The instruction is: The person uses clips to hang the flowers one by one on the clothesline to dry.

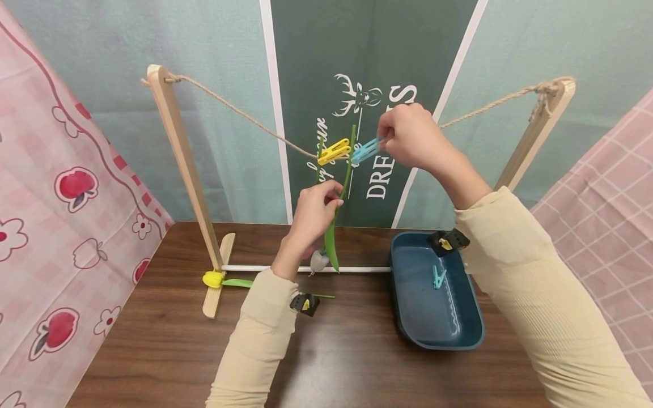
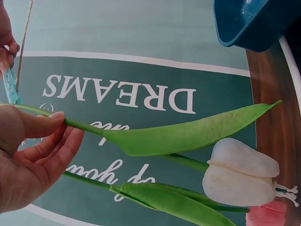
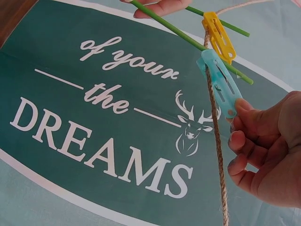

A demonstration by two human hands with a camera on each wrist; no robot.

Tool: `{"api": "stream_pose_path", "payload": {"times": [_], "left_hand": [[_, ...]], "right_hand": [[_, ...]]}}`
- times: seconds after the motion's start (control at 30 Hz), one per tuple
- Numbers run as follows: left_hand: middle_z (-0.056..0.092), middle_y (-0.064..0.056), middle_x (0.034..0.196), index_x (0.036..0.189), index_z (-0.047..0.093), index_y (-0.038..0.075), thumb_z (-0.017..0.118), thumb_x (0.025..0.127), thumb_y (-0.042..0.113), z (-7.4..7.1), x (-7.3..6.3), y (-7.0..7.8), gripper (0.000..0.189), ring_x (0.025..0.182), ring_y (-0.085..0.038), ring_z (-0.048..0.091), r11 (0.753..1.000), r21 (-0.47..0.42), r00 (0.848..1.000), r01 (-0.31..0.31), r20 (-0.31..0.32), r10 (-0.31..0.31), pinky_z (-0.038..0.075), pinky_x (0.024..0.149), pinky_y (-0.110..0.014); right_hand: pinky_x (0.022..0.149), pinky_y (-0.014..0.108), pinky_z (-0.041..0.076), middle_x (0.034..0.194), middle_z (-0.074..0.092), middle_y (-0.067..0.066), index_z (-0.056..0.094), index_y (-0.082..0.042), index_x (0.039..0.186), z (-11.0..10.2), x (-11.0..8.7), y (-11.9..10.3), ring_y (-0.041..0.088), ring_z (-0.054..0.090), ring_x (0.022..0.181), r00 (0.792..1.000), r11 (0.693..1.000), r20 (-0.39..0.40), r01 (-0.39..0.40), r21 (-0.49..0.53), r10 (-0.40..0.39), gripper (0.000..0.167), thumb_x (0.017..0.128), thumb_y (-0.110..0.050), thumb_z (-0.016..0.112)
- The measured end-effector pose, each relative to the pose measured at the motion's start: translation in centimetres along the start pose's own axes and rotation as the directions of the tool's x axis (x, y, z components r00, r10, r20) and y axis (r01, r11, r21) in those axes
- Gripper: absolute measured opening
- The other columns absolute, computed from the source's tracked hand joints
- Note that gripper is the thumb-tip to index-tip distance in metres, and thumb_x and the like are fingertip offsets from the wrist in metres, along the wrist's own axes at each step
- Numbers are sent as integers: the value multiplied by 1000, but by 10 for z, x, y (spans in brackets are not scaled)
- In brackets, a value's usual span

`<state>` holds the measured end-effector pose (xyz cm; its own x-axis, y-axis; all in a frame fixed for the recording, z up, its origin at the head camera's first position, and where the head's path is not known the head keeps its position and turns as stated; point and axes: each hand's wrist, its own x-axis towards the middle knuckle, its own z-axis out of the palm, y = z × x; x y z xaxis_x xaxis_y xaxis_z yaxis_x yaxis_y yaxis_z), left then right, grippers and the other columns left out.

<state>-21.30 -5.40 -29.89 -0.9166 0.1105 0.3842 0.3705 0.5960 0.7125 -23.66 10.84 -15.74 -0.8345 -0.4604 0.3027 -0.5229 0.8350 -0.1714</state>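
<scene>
My left hand (image 1: 315, 212) pinches the green stem of a white artificial tulip (image 2: 242, 172), which hangs head down. Its stem crosses the twine rope (image 1: 245, 113) near the middle. Between thumb and fingertips, my right hand (image 1: 414, 136) holds the end of a light blue clothespin (image 3: 218, 82), whose tip is right at the rope and stem. Beside it, a yellow clothespin (image 3: 219, 37) clips another stem to the rope. That stem leads down to a pink tulip (image 2: 266, 214), mostly hidden behind my left hand in the head view.
Two wooden posts (image 1: 178, 141) hold the rope, joined low down by a white rod (image 1: 357, 270). A yellow tulip (image 1: 212, 279) lies by the left foot. On the right, a dark blue basin (image 1: 420, 317) contains another light blue clothespin (image 1: 439, 277).
</scene>
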Motion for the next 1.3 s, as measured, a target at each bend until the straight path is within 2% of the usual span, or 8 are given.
{"api": "stream_pose_path", "payload": {"times": [0.27,0.57,1.0,1.3], "left_hand": [[65,-6,81,100,65,4,64,84,2,-1,0,1,17,73,-17,58,1000,17,1000,-2,-1,2,46,64,-30],[66,-7,83,103,65,3,63,84,3,-1,0,1,19,74,-18,58,1000,26,1000,0,11,0,46,64,-30],[65,-7,84,104,65,3,63,85,3,-1,0,-1,19,73,-18,58,1000,16,1000,7,8,-7,46,63,-30],[65,-6,84,103,64,3,63,85,4,0,0,0,18,74,-18,57,999,14,999,42,14,-42,46,64,-29]], "right_hand": [[59,37,37,71,61,15,65,5,76,1,0,-1,30,50,68,1000,1000,-12,17,-15,-17,12,79,4,53],[61,39,37,71,61,15,65,4,78,2,1,-2,30,51,70,1000,1000,1,-2,-12,2,11,79,3,55],[69,41,41,88,64,20,66,7,95,2,0,-1,31,54,79,995,996,70,-72,55,68,17,83,2,56],[63,34,38,88,66,19,66,7,101,2,-1,3,27,53,74,995,995,78,-66,71,61,21,84,2,54]]}}
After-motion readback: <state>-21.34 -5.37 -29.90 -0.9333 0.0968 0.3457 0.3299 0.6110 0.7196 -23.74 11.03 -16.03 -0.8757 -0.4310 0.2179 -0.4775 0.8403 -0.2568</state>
